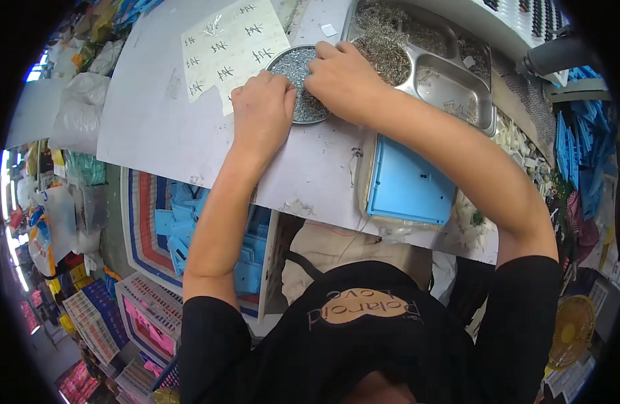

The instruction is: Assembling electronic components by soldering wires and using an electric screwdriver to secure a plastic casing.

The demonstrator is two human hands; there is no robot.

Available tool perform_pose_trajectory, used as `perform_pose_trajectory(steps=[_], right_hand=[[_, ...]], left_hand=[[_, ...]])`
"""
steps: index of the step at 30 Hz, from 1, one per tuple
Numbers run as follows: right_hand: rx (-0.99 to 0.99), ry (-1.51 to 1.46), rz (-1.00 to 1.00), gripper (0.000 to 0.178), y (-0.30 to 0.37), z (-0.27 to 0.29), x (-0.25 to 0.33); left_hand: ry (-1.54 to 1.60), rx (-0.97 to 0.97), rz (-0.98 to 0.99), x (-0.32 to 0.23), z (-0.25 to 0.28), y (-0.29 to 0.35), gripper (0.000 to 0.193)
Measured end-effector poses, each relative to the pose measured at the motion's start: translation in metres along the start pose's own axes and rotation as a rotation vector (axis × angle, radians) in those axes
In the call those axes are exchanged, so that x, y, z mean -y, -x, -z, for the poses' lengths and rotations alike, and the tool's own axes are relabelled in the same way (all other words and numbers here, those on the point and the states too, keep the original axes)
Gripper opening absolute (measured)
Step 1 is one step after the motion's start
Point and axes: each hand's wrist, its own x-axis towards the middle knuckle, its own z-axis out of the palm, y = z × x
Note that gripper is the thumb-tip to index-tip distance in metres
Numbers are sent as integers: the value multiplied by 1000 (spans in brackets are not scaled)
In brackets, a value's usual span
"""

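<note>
A round metal dish (312,122) full of small silvery metal pieces (293,67) sits on the pale tabletop. My left hand (263,110) is closed at its left rim, knuckles up and fingers curled down. On the right side my right hand (343,79) is closed over the rim, its fingers bent toward the pieces. Both sets of fingertips are partly hidden. Just right of the dish, a compartmented metal tray (486,111) holds many tiny metal parts, some of which look like springs. My right forearm passes over the tray's near edge.
A torn sheet with handwritten marks (219,57) lies left of the dish. Flat blue plastic panels (411,182) are stacked at the table's near edge. Below stands a striped crate (145,222) of blue plastic parts (182,222). Small white pieces (525,148) are heaped at right.
</note>
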Motion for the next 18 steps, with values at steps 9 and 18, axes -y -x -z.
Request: perform_pose_trajectory(steps=[9,18], right_hand=[[-162,-219,-156,17,10,34,-31],[-304,-752,-939,17,198,61,-47]], left_hand=[[204,141,59,-18,12,2,18],[902,219,217,-96,7,17,14]])
